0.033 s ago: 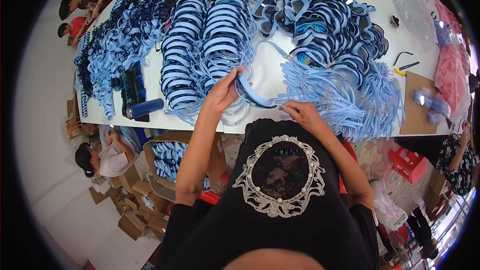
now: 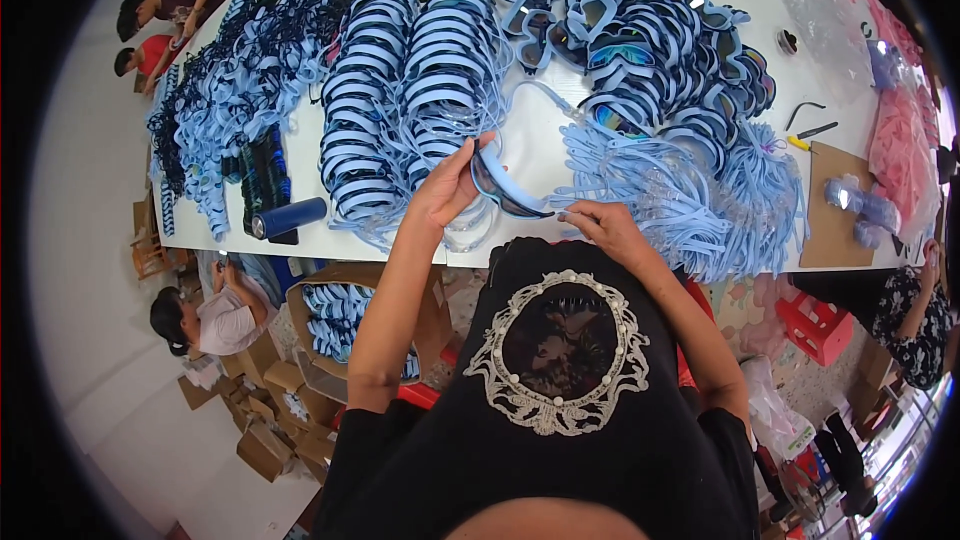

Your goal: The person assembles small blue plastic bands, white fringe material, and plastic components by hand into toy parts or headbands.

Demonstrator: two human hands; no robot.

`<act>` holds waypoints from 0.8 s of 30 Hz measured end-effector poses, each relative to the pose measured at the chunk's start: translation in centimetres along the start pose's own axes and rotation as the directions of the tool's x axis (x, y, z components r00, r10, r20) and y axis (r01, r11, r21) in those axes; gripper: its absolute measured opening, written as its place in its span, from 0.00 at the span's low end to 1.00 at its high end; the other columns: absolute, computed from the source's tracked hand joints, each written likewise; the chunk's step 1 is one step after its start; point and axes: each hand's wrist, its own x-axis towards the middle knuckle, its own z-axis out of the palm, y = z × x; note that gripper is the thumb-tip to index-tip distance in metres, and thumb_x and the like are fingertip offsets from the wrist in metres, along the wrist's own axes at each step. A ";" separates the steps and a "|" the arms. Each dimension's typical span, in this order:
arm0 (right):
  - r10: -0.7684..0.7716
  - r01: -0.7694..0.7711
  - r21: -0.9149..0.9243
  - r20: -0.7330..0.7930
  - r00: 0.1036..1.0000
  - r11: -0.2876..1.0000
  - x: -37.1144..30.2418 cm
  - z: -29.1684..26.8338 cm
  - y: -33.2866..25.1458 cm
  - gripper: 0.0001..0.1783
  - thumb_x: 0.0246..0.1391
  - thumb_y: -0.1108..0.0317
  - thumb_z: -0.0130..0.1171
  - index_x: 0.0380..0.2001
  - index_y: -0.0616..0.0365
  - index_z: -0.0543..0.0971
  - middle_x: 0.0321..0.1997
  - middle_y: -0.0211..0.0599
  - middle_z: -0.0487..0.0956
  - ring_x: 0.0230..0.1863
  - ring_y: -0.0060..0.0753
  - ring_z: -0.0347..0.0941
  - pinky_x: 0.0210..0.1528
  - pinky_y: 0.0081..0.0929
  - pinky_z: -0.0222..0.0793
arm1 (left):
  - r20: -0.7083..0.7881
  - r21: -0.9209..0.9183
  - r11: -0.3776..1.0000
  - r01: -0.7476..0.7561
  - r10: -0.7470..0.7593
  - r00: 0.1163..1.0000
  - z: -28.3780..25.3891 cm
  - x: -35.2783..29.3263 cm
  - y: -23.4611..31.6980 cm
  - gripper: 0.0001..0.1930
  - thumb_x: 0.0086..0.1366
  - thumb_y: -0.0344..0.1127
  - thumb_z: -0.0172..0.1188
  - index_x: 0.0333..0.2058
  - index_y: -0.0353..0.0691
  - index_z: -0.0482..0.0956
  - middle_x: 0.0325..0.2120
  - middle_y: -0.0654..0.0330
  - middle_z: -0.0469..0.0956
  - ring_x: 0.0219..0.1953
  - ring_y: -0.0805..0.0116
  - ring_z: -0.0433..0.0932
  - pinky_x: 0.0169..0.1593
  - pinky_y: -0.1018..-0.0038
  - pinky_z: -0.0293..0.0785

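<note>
My left hand [image 2: 450, 185] is closed around the left end of a pair of goggles [image 2: 512, 188] with a pale blue foam edge and dark lenses. The goggles hang tilted over the table's near edge. At their lower right end, the fingers of my right hand [image 2: 605, 227] are pinched together; a small pale piece there is too small to make out. Close by on the right lies a heap of pale blue straps [image 2: 650, 185] with clear parts. Beyond my left hand stand two long rows of nested goggles [image 2: 455, 70] with straps trailing from them.
More goggles [image 2: 640, 50] are piled at the back right, and tangled blue and black straps [image 2: 250, 80] at the left. A blue bottle [image 2: 290, 218] lies near the front edge. A cardboard box of goggles [image 2: 335, 315] stands below the table. Cardboard [image 2: 835, 210] and a yellow-handled tool [image 2: 800, 143] are right.
The goggles have turned slightly in my hands, showing a little more of their lenses. Both hands stay almost where they were.
</note>
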 end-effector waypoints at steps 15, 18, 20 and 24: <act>-0.116 0.085 -0.198 -0.153 0.981 0.976 -3.2 -8.0 6.9 0.13 0.63 0.61 0.65 0.47 0.54 0.86 0.32 0.41 0.84 0.28 0.33 0.77 0.35 0.28 0.73 | 0.068 -0.118 0.907 -0.404 0.413 0.908 -6.1 -4.5 10.2 0.12 0.74 0.44 0.60 0.49 0.46 0.81 0.37 0.65 0.79 0.46 0.70 0.79 0.72 0.51 0.63; 0.033 -0.056 -0.100 -0.218 0.975 0.993 -4.8 -10.6 5.8 0.13 0.62 0.64 0.65 0.48 0.53 0.86 0.32 0.38 0.85 0.29 0.26 0.77 0.36 0.25 0.73 | 0.001 -0.077 0.911 -0.405 0.406 0.914 -7.9 -5.9 11.3 0.11 0.74 0.43 0.59 0.48 0.44 0.81 0.37 0.63 0.80 0.45 0.70 0.79 0.72 0.53 0.64; 0.028 -0.050 -0.064 -0.316 0.948 0.997 -5.7 -12.1 7.4 0.13 0.62 0.65 0.64 0.48 0.56 0.86 0.33 0.36 0.85 0.30 0.24 0.77 0.37 0.24 0.73 | -0.024 -0.076 0.907 -0.414 0.413 0.910 -8.9 -6.1 11.2 0.11 0.74 0.42 0.59 0.47 0.43 0.82 0.39 0.63 0.81 0.45 0.70 0.79 0.71 0.53 0.65; 0.121 0.060 0.257 -0.634 0.764 0.965 -5.9 -13.6 10.0 0.10 0.63 0.69 0.63 0.43 0.62 0.86 0.36 0.35 0.86 0.35 0.21 0.78 0.41 0.22 0.74 | 0.008 0.217 0.890 -0.402 0.410 0.912 -6.7 -6.2 9.0 0.11 0.74 0.39 0.59 0.45 0.38 0.83 0.39 0.65 0.81 0.45 0.71 0.79 0.63 0.64 0.71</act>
